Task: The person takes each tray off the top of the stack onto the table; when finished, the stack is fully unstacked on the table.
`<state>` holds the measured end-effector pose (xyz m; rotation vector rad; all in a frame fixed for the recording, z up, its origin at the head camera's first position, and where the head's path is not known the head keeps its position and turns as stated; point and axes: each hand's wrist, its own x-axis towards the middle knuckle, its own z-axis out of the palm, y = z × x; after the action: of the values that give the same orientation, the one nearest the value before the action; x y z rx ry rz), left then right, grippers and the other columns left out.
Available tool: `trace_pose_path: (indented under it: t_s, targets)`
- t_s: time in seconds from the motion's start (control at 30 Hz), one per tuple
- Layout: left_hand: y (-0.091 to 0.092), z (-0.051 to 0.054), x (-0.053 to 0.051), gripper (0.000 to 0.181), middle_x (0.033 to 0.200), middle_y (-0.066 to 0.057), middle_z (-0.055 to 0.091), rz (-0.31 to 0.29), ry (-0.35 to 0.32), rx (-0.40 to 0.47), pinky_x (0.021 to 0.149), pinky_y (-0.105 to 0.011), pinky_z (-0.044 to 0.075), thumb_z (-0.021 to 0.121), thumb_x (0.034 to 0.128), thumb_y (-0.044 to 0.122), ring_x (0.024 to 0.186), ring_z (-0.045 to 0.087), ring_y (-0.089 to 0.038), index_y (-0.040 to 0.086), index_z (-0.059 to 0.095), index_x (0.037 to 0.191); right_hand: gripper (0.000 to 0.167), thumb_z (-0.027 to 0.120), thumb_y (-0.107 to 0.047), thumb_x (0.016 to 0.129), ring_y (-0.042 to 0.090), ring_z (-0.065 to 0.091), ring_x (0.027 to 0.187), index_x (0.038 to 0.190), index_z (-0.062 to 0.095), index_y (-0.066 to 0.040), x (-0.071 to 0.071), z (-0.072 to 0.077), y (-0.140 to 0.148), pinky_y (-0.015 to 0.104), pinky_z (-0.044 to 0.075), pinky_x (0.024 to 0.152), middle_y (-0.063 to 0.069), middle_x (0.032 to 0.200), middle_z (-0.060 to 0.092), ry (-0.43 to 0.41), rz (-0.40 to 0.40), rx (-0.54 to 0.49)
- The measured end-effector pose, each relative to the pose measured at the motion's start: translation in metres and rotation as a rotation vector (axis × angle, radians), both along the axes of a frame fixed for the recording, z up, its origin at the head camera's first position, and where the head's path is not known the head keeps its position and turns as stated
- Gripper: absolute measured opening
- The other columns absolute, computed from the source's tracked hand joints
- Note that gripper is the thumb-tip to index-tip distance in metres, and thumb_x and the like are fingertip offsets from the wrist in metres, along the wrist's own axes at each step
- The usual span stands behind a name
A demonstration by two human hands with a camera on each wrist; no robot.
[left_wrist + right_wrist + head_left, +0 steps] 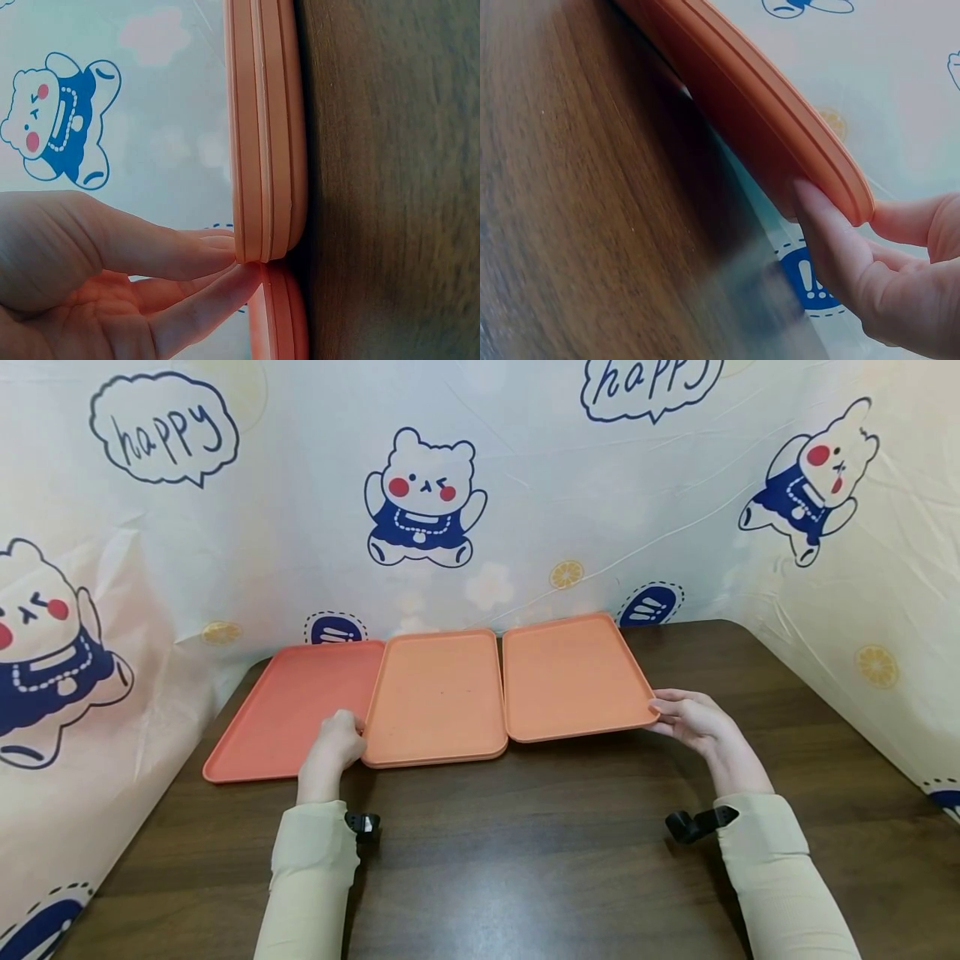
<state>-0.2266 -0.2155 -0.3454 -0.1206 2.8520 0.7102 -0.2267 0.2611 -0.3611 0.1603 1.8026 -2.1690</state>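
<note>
Beyond the near stretch of dark-brown wooden table (480,860), from afar I have the left hand (333,750) pinching a flat orange rectangular tray (435,702) to its right, the right hand (696,722) gripping a second orange tray (577,677) by its raised corner, a flat red rectangular tray (300,706) left of the left hand, and a pale cartoon-printed sheet (525,527) behind.
</note>
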Motion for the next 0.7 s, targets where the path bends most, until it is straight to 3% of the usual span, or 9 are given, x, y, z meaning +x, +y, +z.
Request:
trace_pose_path:
  t_s: [0.17,0.47,0.7]
  targets:
    - [-0.0001,-0.0006,-0.0003,0.039,0.105,-0.026,0.055,0.003,0.0,0.004,0.061,-0.028,0.041,0.046,0.0811,-0.01,0.083,0.052,-0.031,-0.012,0.056,0.119,0.067,0.047,-0.003,0.095,0.005,0.065,0.083,0.146,0.008,0.01,-0.0003,-0.0011,0.0012,0.024,0.055,0.074,-0.006,0.091,0.059,-0.004,-0.019,-0.016]
    - [-0.0006,-0.0008,0.0003,0.042,0.115,-0.03,0.054,-0.001,0.0,-0.001,0.067,-0.031,0.044,0.046,0.0825,-0.009,0.089,0.051,-0.033,-0.014,0.052,0.123,0.066,0.048,-0.006,0.095,0.006,0.064,0.084,0.147,0.009,0.006,-0.0011,-0.0022,0.0037,0.023,0.055,0.073,-0.007,0.09,0.063,-0.012,-0.031,-0.045]
    - [0.0009,-0.0004,-0.0001,0.043,0.122,-0.032,0.052,0.005,-0.011,-0.006,0.073,-0.035,0.046,0.046,0.0829,-0.008,0.094,0.051,-0.035,-0.014,0.05,0.126,0.069,0.044,0.006,0.092,0.008,0.064,0.085,0.147,0.002,0.009,-0.0008,-0.004,0.0058,0.026,0.054,0.076,-0.003,0.094,0.058,0.014,0.041,-0.017]
